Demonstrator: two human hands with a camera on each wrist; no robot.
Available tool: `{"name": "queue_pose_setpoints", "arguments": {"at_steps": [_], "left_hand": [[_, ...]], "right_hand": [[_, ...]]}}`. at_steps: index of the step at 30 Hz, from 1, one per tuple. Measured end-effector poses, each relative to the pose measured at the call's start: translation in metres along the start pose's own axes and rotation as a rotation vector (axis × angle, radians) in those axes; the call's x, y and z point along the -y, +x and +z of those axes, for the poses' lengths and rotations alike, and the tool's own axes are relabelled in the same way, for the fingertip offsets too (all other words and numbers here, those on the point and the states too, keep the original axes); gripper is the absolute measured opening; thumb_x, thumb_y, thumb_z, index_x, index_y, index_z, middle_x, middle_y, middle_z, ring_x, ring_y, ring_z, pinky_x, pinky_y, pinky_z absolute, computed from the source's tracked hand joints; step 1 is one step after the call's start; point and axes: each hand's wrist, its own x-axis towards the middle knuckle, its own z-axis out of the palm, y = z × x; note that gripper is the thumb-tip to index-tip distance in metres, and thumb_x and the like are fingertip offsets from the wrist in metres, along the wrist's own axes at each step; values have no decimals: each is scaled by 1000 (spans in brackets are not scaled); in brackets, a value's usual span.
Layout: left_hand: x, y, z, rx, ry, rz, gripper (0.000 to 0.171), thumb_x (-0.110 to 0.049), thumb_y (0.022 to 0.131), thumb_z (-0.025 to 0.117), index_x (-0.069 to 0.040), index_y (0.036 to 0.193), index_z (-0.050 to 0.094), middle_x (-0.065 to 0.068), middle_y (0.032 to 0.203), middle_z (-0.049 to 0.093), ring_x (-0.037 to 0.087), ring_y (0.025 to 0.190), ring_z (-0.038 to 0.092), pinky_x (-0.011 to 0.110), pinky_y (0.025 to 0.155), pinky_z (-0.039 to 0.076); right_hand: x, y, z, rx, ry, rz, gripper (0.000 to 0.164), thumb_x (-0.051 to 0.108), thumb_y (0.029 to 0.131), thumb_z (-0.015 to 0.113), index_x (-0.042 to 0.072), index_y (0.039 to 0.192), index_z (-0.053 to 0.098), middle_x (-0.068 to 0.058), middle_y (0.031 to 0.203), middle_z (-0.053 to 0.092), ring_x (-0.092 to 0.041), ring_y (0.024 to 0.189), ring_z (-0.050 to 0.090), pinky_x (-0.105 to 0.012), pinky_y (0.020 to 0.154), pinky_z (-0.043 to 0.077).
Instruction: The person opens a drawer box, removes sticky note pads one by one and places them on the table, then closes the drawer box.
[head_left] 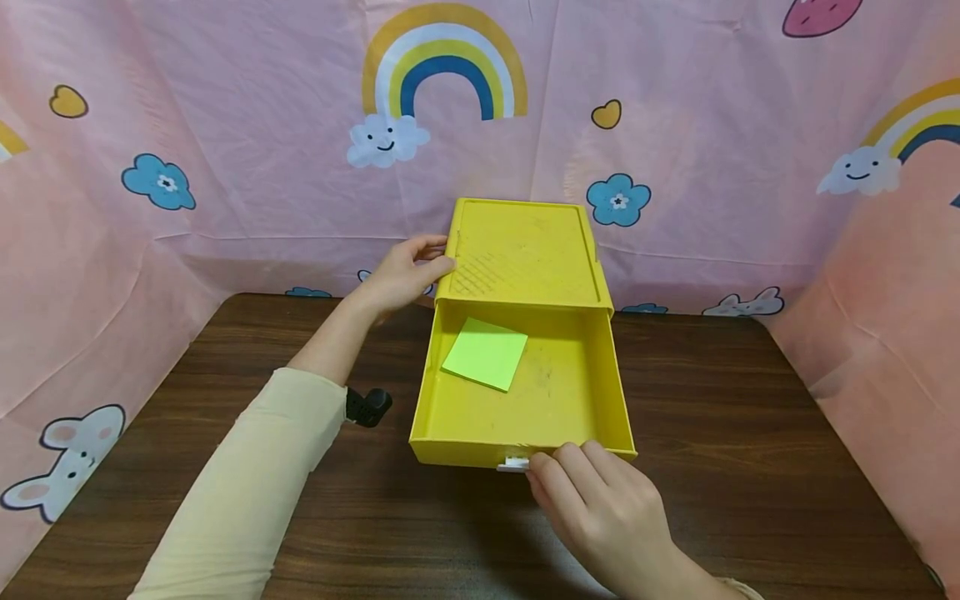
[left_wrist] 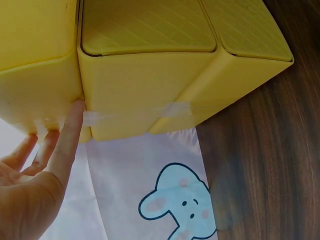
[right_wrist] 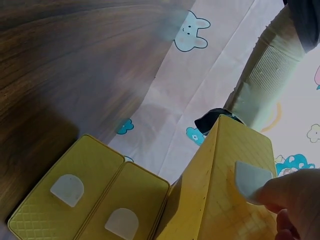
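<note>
The wooden table (head_left: 750,433) carries a yellow plastic drawer cabinet (head_left: 525,250) set near its far edge, against the pink patterned backdrop (head_left: 262,167). The top drawer (head_left: 457,417) stands pulled well out toward the person; it is a rigid, thin-walled tray, judged light and stiff, with smooth walls that could slip under a loose hold. The right wrist view shows two further closed drawer fronts (right_wrist: 75,200) below, each with a pale tab.

A green sticky note (head_left: 486,353) lies flat on the drawer floor, toward the rear left corner. It is thin paper, judged very light and easily creased; the free edge is the practical place to lift it.

The left hand (head_left: 401,271) rests on the upper left side of the cabinet, fingers straight and close together, laid against the casing; the left wrist view shows the thumb (left_wrist: 70,135) touching the yellow wall beside a strip of clear tape (left_wrist: 170,112). This is judged a steadying contact, since the light casing would otherwise slide on the table.

The right hand (head_left: 600,508) is at the drawer front, fingertips pinching the small white pull tab (head_left: 515,462) at the centre of the front edge. The tab is the intended hold point; it is small, so the pinch should be firm.
</note>
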Motion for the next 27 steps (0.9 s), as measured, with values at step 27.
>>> {"name": "queue_pose_setpoints", "arguments": {"at_steps": [27], "left_hand": [[1, 1, 0, 5, -33, 2, 56, -28, 93, 52, -11, 143, 32, 11, 139, 40, 25, 121, 46, 43, 86, 51]], "right_hand": [[4, -6, -3, -7, 3, -13, 26, 12, 93, 49, 6, 70, 61, 0, 59, 44, -10, 48, 33, -10, 41, 18]]}}
